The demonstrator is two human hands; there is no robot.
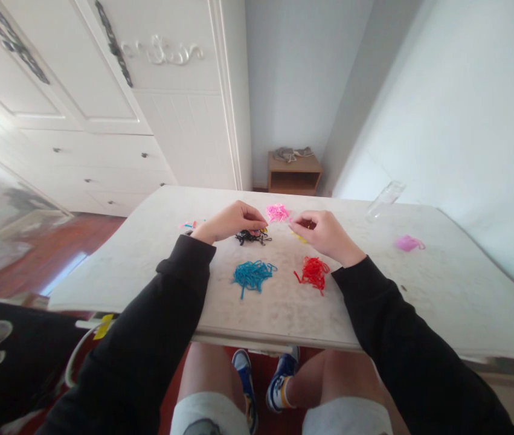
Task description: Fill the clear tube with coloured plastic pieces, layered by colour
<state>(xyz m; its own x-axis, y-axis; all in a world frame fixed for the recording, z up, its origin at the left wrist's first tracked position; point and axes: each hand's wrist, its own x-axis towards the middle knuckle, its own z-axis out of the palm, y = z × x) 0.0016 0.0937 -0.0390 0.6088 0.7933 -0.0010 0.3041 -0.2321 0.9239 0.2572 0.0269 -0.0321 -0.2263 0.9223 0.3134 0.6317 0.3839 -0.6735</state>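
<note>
My left hand hovers over a small black pile of bands, fingers curled into a pinch at its tip. My right hand is curled too, with something small and dark between thumb and fingers; I cannot make out what it is. A pink pile lies between the two hands, farther back. A blue pile and a red pile sit nearer to me on the white table. A small yellow bit shows beside my right hand.
A clear plastic bottle lies at the table's far right. A pink-purple lump rests to the right. A few coloured bits lie left of my left wrist. A white wardrobe and a wooden nightstand stand beyond.
</note>
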